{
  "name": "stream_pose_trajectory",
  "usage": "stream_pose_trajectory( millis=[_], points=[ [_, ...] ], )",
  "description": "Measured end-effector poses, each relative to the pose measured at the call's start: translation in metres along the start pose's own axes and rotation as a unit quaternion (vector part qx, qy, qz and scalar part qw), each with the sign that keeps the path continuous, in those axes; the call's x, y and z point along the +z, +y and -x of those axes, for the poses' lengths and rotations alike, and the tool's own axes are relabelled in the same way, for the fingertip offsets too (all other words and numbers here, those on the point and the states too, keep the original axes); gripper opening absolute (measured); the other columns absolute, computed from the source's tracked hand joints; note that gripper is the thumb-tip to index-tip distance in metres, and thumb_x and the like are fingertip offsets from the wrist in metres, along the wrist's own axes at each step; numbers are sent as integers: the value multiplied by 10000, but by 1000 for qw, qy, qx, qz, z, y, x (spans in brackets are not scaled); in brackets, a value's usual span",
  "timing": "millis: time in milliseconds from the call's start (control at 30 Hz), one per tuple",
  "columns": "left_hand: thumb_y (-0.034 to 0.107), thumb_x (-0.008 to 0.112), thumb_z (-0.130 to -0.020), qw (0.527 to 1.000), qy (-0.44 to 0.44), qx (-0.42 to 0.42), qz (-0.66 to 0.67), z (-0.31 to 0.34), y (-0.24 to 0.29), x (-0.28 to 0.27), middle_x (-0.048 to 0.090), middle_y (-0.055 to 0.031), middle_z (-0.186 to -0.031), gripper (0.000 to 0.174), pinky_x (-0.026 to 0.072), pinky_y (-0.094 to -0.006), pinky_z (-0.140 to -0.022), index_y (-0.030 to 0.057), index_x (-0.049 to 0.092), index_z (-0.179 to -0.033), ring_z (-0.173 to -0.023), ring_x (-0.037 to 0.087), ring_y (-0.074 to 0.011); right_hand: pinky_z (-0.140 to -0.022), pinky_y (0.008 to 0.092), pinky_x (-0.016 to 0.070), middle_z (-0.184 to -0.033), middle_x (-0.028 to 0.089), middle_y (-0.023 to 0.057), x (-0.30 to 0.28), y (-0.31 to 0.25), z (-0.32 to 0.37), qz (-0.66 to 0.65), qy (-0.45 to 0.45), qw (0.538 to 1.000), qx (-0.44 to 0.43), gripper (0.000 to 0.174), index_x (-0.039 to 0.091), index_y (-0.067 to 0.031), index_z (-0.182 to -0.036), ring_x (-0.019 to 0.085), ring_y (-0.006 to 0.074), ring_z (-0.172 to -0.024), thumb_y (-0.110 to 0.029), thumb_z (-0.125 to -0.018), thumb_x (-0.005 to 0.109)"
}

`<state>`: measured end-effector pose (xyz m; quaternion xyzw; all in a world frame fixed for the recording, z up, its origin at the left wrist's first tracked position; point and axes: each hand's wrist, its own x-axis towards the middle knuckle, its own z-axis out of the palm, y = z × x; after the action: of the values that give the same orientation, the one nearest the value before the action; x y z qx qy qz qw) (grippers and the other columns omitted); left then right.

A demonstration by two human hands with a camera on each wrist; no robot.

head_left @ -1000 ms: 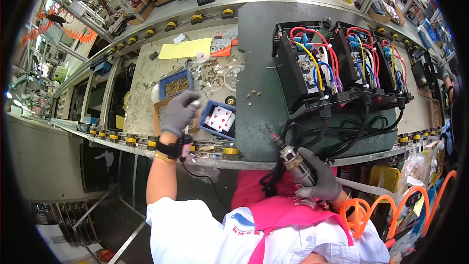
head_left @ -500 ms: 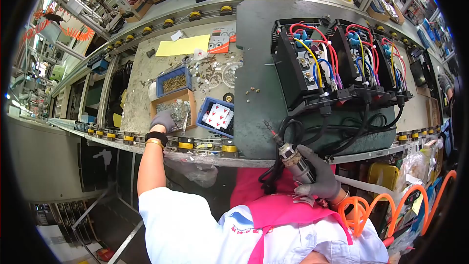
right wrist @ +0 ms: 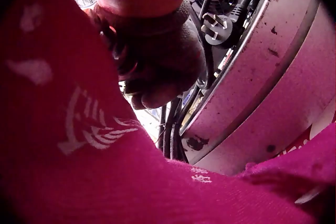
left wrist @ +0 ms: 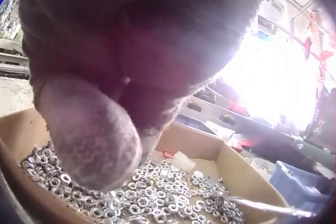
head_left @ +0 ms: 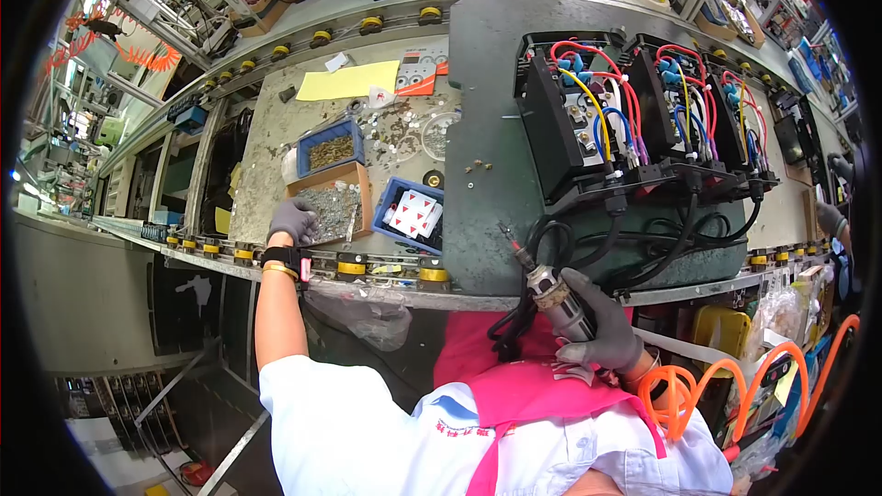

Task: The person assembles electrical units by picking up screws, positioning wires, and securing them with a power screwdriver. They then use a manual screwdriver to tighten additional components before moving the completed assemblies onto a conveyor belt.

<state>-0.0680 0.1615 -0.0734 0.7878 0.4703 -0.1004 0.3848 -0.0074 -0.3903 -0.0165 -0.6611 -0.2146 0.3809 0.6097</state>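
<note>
My left hand, in a grey glove, is at the left edge of a cardboard box of small metal nuts. The left wrist view shows the gloved hand bent above the nuts. A tiny shiny speck shows between its thumb and fingers; I cannot tell what it is. My right hand, also gloved, grips a grey power screwdriver, its tip towards the upper left. In the right wrist view pink cloth partly covers the dark hand.
Blue bins with labelled parts and brass pieces adjoin the box. Black wired units stand on the green mat, their cables looping near its front edge. An orange coiled hose lies beside my right arm.
From above the bins, my left hand moved down and left to the nut box, then slightly farther left. My right hand keeps its grip on the screwdriver, nearly unmoved.
</note>
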Motion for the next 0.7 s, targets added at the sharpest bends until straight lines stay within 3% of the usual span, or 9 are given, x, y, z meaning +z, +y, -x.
stream_pose_trajectory(
  millis=[67,167,200,233,300,367,500,700],
  points=[
    [61,591,-882,997,13,48,53,10,11,1,646,-52,-695,52,441,-255,-385,53,641,-896,-475,556,-113,-1101,347,290,-1394,462,185,3,-5,1,-20,12,1000,1,1050,332,5,-1445,429,253,-1312,-348,-614,869],
    [104,625,-874,967,-46,250,25,89,91,34,647,-25,-711,58,410,-213,-417,63,655,-901,-514,518,-53,-1104,345,280,-1394,460,185,2,-4,0,2,13,1000,-7,1046,327,10,-1447,426,254,-1313,-340,-620,864],
    [91,637,-855,938,-86,337,0,119,116,52,650,-20,-732,97,432,-215,-483,44,659,-937,-575,544,-46,-1104,346,279,-1395,459,185,3,-3,2,-5,14,1000,2,1045,326,10,-1448,424,255,-1315,-337,-622,864],
    [57,640,-839,932,-125,340,-1,129,123,76,658,-28,-758,144,487,-254,-582,33,657,-980,-667,596,-81,-1105,347,278,-1396,457,185,3,-3,2,-10,13,1000,6,1044,324,10,-1449,421,255,-1317,-335,-624,863],
    [52,651,-835,861,-171,477,-42,152,144,113,682,-79,-861,199,513,-314,-733,49,644,-1034,-804,651,-173,-1106,349,277,-1398,455,184,4,-3,1,-19,13,1000,2,1041,323,8,-1450,416,256,-1321,-331,-627,861],
    [71,658,-808,859,-180,475,-65,157,154,147,683,-114,-925,277,512,-344,-760,85,615,-1081,-865,667,-256,-1107,351,278,-1400,452,183,6,-4,3,-31,20,999,-11,1036,324,5,-1450,411,259,-1327,-328,-630,861],
    [63,620,-782,849,-170,489,-108,150,162,181,666,-168,-899,268,505,-422,-756,82,591,-1047,-887,631,-377,-1107,355,281,-1401,451,183,2,-9,6,48,15,999,-19,1033,328,5,-1447,411,259,-1327,-334,-630,861],
    [129,627,-808,856,-114,476,-167,140,161,172,664,-175,-850,210,502,-431,-705,57,597,-1003,-835,639,-378,-1093,357,306,-1383,473,182,2,-6,3,41,14,999,-23,1025,334,8,-1443,445,257,-1299,-327,-631,862]
  ],
)
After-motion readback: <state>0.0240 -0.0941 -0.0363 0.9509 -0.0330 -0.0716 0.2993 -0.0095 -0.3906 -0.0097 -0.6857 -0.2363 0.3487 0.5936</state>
